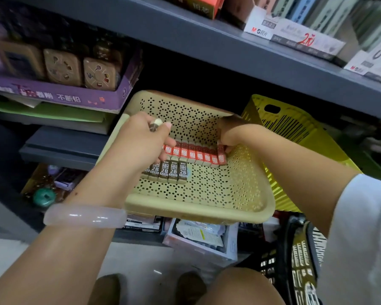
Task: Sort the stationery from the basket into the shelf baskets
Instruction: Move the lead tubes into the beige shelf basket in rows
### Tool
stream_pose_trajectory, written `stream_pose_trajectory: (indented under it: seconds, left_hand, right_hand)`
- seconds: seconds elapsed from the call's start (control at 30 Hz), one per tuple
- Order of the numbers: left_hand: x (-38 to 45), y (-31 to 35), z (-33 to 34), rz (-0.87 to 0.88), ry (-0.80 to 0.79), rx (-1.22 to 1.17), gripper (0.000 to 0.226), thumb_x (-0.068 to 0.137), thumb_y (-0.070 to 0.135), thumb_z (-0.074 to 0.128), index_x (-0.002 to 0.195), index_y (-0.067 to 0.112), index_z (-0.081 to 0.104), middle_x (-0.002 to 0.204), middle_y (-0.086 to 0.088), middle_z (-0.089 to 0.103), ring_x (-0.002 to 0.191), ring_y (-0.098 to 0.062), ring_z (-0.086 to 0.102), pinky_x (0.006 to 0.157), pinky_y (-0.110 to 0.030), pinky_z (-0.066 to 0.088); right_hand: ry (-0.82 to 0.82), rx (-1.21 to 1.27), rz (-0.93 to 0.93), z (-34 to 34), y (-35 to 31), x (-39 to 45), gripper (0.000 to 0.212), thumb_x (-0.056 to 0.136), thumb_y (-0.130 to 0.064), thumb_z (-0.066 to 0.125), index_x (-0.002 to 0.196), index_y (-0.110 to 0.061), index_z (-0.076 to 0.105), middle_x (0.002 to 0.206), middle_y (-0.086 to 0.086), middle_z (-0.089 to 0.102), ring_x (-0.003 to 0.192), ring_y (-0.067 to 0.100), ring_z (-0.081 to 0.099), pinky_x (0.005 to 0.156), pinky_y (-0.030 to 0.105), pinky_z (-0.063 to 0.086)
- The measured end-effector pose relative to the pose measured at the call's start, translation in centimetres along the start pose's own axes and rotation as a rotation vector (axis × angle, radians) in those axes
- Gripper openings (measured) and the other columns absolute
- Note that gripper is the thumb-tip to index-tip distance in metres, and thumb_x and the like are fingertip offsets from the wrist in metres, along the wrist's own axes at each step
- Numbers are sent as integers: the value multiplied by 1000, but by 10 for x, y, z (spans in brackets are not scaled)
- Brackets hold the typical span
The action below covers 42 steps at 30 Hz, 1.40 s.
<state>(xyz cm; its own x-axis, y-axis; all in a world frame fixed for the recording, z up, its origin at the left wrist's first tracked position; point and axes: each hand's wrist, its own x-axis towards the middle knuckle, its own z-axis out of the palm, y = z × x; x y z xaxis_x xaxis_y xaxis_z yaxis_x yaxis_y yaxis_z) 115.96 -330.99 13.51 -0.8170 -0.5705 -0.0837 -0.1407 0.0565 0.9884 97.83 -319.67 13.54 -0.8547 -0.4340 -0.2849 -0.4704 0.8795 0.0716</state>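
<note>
Dark grey metal shelf [207,47] overhead, packed with boxes. Purple display box [59,95] on left. Pale floor [141,258] below. Dim light.

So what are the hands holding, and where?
Left hand grips a brown lead box around its middle; right hand pinches a red box's top end.

Beige basket [198,208] front half bare; upper shelf edge [229,51] overhangs rear; yellow basket [295,133] crowds right.
</note>
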Motion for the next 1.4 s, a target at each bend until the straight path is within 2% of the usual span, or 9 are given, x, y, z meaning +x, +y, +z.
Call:
stream_pose_trajectory:
  seconds: [0.2, 0.4, 0.53, 0.67, 0.87, 1.13, 1.2, 1.27, 1.4]
  left_hand:
    - [4, 0, -1, -43, 3, -28, 26, 96, 15, 45, 121, 9, 46, 83, -4, 68, 50, -8, 51, 47, -21, 41]
    - [-3, 2, -6, -65, -65, -74, 9, 94, 10, 50, 89, 12, 59, 88, -8, 62, 61, -13, 58, 47, -15, 50]
    - [-5, 1, -8, -41, -43, -53, 10, 92, 12, 54, 97, 7, 62, 84, -6, 57, 63, -14, 60, 55, -22, 57]
    - [-4, -1, -8, -37, -16, -26, 11, 92, 12, 55, 101, 8, 60, 84, -5, 58, 63, -14, 61, 60, -27, 59]
    - [-5, 1, -8, -20, -5, -17, 7, 90, 11, 57, 89, 9, 64, 79, -4, 56, 63, -15, 61, 60, -28, 59]
    - [-5, 1, -8, 0, 4, 25, 5, 87, 15, 62, 90, 12, 65, 87, -4, 62, 68, -15, 62, 63, -26, 56]
    - [-6, 1, -9, 6, 20, 56, 4, 83, 20, 67, 86, 17, 66, 89, 0, 67, 77, -14, 63, 68, -28, 53]
    - [-6, 3, -7, -13, 25, 15, 7, 79, 19, 71, 83, 16, 67, 85, -2, 70, 81, -19, 66, 79, -36, 54]
    - [-5, 7, -8, 74, 125, -12, 8, 76, 21, 74, 77, 19, 66, 75, 0, 67, 66, -13, 60, 60, -23, 49]
  right_hand:
    - [-106, -4, 24, 3, -1, 8, 18, 91, -5, 53, 109, -2, 52, 71, 7, 55, 50, 13, 61, 35, 20, 46]
    - [-139, -163, -31, 3, -1, 5, 11, 88, -4, 55, 97, -5, 51, 72, 4, 54, 56, 12, 57, 42, 21, 43]
    - [-268, -444, -165, -1, -2, -6, 22, 81, -24, 67, 92, -13, 52, 77, -3, 49, 77, 17, 52, 69, 25, 42]
    - [-278, -548, -271, 8, -3, -13, 30, 79, -24, 69, 68, -21, 41, 71, -6, 46, 63, 10, 45, 64, 23, 39]
    - [-251, -424, -230, 8, 4, -15, 46, 79, -35, 69, 113, -17, 44, 77, -10, 40, 85, 16, 47, 73, 26, 39]
    - [-222, -462, -229, 2, -3, -28, 52, 85, -37, 61, 128, -15, 43, 105, -3, 56, 98, 19, 53, 79, 26, 43]
    - [-147, -322, -281, -7, -10, -33, 58, 88, -42, 56, 138, -19, 37, 135, 2, 49, 120, 21, 49, 98, 31, 41]
    - [-146, 105, -423, -19, -19, -43, 48, 89, -46, 52, 133, -28, 44, 132, 1, 53, 121, 20, 51, 101, 32, 41]
    - [-588, 961, -691, -24, -37, -63, 39, 89, -7, 55, 125, -18, 47, 122, 6, 57, 109, 16, 56, 95, 30, 48]
